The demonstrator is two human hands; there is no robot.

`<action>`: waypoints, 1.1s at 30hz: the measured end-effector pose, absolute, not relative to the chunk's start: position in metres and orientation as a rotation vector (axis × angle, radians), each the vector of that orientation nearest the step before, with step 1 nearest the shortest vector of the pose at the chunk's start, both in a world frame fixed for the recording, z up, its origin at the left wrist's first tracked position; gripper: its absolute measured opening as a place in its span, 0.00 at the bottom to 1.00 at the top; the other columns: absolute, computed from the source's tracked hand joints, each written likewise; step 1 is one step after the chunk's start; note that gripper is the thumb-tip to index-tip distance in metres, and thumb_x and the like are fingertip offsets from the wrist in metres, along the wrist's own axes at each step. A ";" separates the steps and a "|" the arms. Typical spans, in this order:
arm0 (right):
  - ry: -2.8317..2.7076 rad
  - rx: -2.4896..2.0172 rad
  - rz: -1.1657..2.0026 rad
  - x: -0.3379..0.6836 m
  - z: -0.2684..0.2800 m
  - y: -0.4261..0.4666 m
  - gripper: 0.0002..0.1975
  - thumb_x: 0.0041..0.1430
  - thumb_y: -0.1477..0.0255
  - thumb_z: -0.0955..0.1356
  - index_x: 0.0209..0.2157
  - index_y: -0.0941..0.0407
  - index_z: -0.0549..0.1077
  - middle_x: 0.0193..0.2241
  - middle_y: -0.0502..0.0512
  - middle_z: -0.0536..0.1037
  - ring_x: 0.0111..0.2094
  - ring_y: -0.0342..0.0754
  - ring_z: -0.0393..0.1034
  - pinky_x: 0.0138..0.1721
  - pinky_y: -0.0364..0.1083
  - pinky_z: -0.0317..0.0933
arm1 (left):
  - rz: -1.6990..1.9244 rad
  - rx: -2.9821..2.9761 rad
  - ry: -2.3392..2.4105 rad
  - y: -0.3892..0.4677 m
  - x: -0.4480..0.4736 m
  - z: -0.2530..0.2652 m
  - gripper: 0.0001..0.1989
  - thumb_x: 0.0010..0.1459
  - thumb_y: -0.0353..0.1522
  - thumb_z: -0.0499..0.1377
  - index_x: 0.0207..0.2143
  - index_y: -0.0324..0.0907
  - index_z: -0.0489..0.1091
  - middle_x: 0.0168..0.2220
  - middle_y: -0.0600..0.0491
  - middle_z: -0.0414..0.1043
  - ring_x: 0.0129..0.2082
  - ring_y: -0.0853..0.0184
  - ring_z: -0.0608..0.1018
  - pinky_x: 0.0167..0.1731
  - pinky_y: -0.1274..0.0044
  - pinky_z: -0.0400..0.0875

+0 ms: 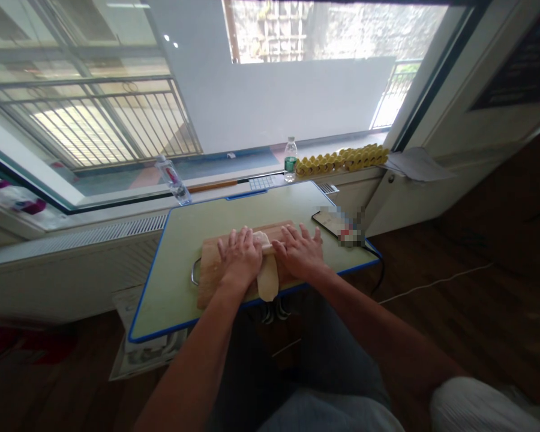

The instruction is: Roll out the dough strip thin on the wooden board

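A long flat strip of dough lies across a wooden cutting board, its near end hanging to the board's front edge. Across the dough runs a thin pale rolling pin, showing only between my hands. My left hand lies palm down over the pin's left part with fingers spread forward. Over its right part rests my right hand, also flat, fingers apart and thumb pointing toward the dough. Both palms hide the pin's ends.
The board sits on a green folding table with a blue rim. A phone with a black cable lies at the right. Along the windowsill are two plastic bottles, one clear and one green-labelled, and yellow egg trays.
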State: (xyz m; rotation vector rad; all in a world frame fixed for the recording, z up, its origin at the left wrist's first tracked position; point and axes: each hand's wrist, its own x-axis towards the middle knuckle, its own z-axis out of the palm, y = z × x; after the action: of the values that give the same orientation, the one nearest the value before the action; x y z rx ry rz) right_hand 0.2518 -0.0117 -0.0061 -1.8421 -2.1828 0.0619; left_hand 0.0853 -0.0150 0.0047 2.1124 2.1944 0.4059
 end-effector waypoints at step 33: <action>-2.291 -1.508 0.120 0.266 0.002 -0.040 0.19 0.75 0.61 0.64 0.60 0.48 0.77 0.59 0.56 0.80 0.65 0.56 0.64 0.74 0.62 0.36 | 0.591 2.152 2.306 -0.035 0.079 -0.004 0.27 0.74 0.39 0.43 0.66 0.45 0.72 0.69 0.43 0.71 0.71 0.49 0.66 0.72 0.40 0.46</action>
State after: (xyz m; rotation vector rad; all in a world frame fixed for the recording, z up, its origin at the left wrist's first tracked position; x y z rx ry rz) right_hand 0.2658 -0.0400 0.0023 -1.5080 -2.2911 0.1201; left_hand 0.0795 -0.0346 -0.0037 2.1519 2.3061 0.5908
